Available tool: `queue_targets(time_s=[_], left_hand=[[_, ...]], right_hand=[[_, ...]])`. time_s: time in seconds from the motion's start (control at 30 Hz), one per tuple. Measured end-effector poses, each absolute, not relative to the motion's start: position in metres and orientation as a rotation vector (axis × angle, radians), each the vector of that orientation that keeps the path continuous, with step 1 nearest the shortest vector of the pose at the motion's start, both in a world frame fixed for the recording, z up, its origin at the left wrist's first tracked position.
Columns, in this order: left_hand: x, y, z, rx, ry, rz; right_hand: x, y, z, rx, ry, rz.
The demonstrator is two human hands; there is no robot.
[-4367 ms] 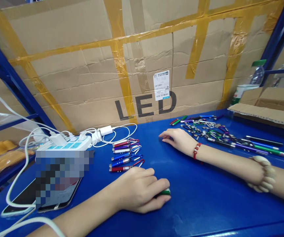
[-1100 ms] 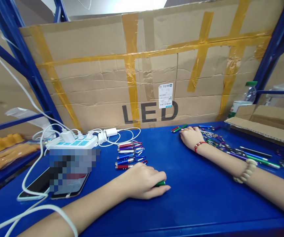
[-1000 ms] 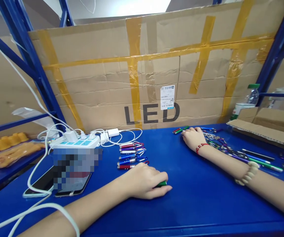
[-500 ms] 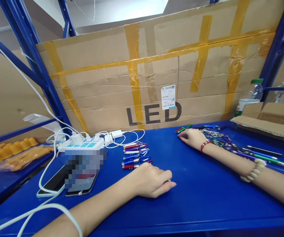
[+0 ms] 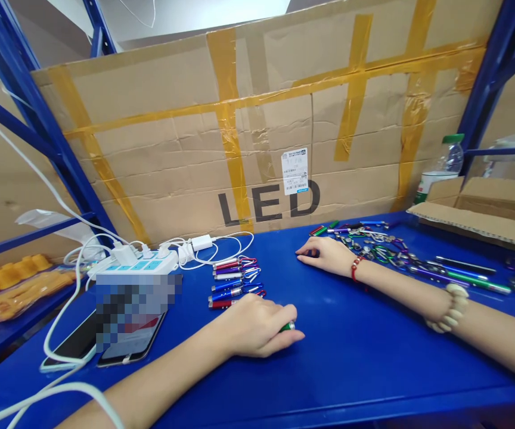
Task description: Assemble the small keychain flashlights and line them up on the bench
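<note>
My left hand point(image 5: 257, 328) is closed around a small green penlight point(image 5: 288, 326), its silver end showing between thumb and forefinger. Just beyond that hand, several small penlights with carabiner clips point(image 5: 228, 290), in red, blue, silver and purple, lie side by side in a column. My right hand point(image 5: 326, 256) rests low over the tabletop at the left edge of a loose pile of penlights and clips point(image 5: 387, 253). Its thumb and forefinger nearly meet at the tips in a pinch; anything between them is too small to make out.
A white power strip point(image 5: 136, 268) with chargers and cables stands at the left, with two phones point(image 5: 136, 339) in front. A cardboard sheet point(image 5: 172, 149) backs the blue table point(image 5: 329, 357). An open carton point(image 5: 485, 220) and a bottle point(image 5: 439, 170) stand at the right.
My right hand has moved left, away from the red and green penlights at the pile's edge. More of the green penlight shows in my left hand. The view has shifted slightly.
</note>
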State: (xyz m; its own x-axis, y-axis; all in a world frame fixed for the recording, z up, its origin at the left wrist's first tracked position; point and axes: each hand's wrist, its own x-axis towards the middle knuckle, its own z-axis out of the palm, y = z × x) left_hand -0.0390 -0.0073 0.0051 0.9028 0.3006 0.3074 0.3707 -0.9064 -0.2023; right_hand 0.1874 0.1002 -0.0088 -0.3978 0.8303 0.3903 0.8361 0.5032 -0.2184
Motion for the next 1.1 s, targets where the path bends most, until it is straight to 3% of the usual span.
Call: queue_targets(time_s=[1.1], left_hand=[[-0.0369, -0.0110, -0.0026, -2.737, -0.382, -0.536]], right_hand=[[0.1853, 0.1029, -0.0107, -1.595, -2.112, 0.100]])
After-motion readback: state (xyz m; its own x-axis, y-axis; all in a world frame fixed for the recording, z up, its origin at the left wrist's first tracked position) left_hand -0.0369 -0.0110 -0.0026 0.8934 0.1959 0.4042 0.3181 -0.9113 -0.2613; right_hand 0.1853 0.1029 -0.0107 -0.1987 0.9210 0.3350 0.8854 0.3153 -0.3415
